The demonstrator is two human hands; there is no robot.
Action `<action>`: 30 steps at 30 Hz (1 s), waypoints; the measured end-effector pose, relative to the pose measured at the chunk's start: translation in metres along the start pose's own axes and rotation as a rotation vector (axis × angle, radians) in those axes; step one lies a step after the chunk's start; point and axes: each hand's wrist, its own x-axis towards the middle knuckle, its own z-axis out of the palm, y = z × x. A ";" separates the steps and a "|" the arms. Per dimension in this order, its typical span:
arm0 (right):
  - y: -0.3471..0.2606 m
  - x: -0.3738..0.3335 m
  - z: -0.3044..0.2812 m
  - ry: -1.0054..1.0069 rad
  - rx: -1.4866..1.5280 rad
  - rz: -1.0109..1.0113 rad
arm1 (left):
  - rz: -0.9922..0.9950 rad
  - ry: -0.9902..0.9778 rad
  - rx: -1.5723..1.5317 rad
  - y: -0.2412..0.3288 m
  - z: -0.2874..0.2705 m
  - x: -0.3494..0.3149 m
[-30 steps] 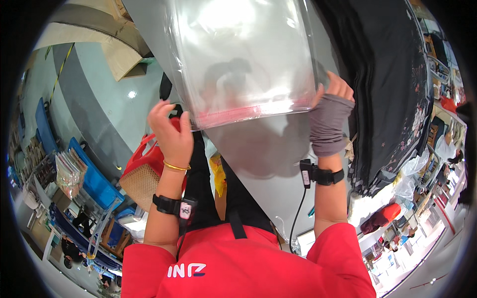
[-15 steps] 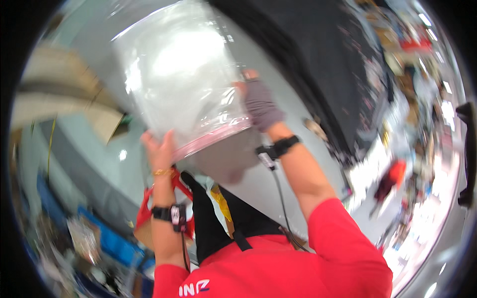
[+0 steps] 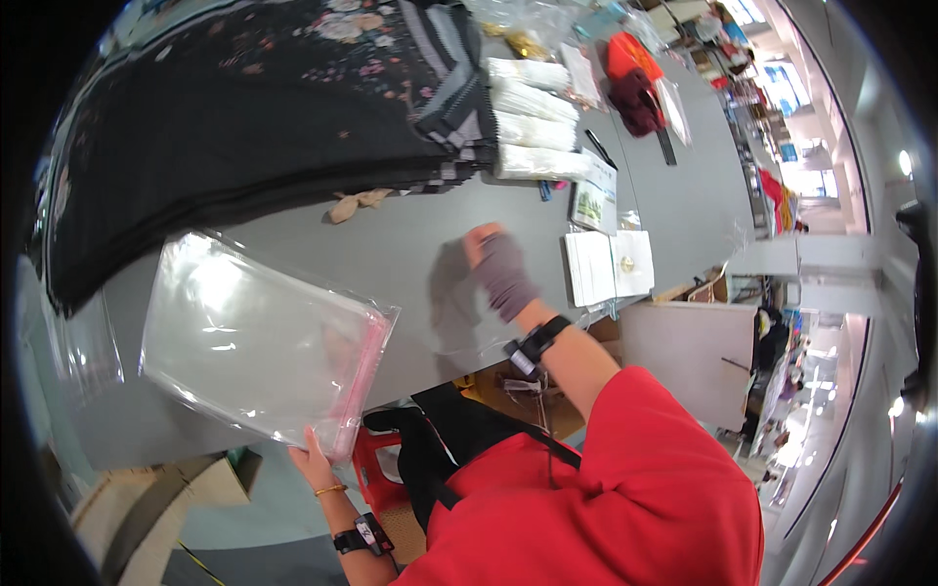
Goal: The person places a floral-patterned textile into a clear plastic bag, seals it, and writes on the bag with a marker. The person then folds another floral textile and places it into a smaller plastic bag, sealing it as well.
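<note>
A flat stack of clear plastic bags (image 3: 249, 337), with a pink strip along one edge, lies tilted over the near left part of the grey table. My left hand (image 3: 313, 460) is closed on its near edge, thumb on top and the other fingers hidden beneath. Over the middle of the table hangs my right hand (image 3: 495, 271) in a grey fingerless glove, fingers curled in and nothing visible in them. Its shadow falls on the grey surface to the left. Beyond both hands spreads a pile of black floral fabric (image 3: 254, 137), with a small beige cloth scrap (image 3: 358, 204) at its near edge.
Rolled white bundles (image 3: 532, 117) sit right of the fabric. An open notebook (image 3: 590, 269), a printed booklet (image 3: 595, 200) and a black pen (image 3: 600, 148) lie at the right. Red and maroon cloth (image 3: 635, 86) is farther off. Cardboard (image 3: 147, 518) stands at lower left, a red stool (image 3: 373, 464) below the table edge.
My view has swung toward the table. My right hand has let go of the bag stack and moved away to the right; my left hand still holds the stack, now lower at the left.
</note>
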 end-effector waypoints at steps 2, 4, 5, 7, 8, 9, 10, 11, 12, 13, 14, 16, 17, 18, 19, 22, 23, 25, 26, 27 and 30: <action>0.073 0.021 -0.026 0.334 -0.048 0.138 | -0.055 -0.040 -0.008 -0.004 -0.009 -0.005; 0.138 0.045 -0.047 0.458 -0.024 0.378 | -0.049 0.052 0.047 -0.008 -0.027 -0.011; 0.168 0.058 -0.058 0.457 0.099 0.536 | -0.033 0.137 0.100 -0.011 -0.039 -0.014; 0.224 0.084 -0.082 0.546 -0.015 0.674 | -0.046 0.063 0.135 -0.010 -0.076 -0.020; 0.249 0.092 -0.096 0.567 0.172 0.635 | -0.104 0.056 0.183 -0.010 -0.095 -0.024; 0.271 0.107 -0.108 0.553 0.049 0.652 | -0.142 0.044 0.207 -0.010 -0.113 -0.030; 0.291 0.123 -0.120 0.495 -0.020 0.708 | -0.168 0.055 0.233 -0.008 -0.130 -0.033; 0.307 0.135 -0.128 0.500 0.001 0.681 | -0.181 0.059 0.263 -0.001 -0.146 -0.035; 0.322 0.151 -0.139 0.370 -0.047 0.688 | -0.197 0.068 0.290 0.004 -0.154 -0.039; 0.333 0.160 -0.142 0.435 -0.054 0.580 | -0.172 0.085 0.321 0.010 -0.158 -0.045; 0.344 0.182 -0.150 0.287 -0.087 0.673 | -0.152 0.106 0.353 0.018 -0.159 -0.053; 0.363 0.201 -0.151 0.189 -0.329 0.568 | -0.057 0.107 0.383 0.036 -0.143 -0.071; 0.372 0.209 -0.149 0.131 -0.374 0.482 | -0.008 0.112 0.385 0.044 -0.127 -0.083; 0.380 0.217 -0.145 0.151 -0.457 0.442 | 0.064 0.096 0.495 0.056 -0.110 -0.088; 0.389 0.220 -0.138 0.196 -0.494 0.425 | 0.128 0.065 0.583 0.070 -0.089 -0.096; 0.396 0.244 -0.138 0.015 -0.510 0.459 | 0.055 -0.021 0.649 0.110 -0.010 -0.091; 0.382 0.246 -0.131 0.346 -0.136 0.459 | 0.096 -0.072 0.629 0.126 0.021 -0.090; 0.330 0.253 -0.151 0.534 -0.338 0.120 | 0.296 -0.202 0.721 0.163 0.086 -0.083; 0.287 0.243 -0.149 0.508 0.153 0.073 | 0.339 -0.277 0.758 0.185 0.117 -0.082; 0.236 0.236 -0.150 0.537 0.645 0.179 | 0.505 -0.345 0.797 0.205 0.148 -0.079; 0.070 0.142 -0.151 0.067 0.616 0.078 | 0.553 -0.520 0.459 0.252 0.234 -0.084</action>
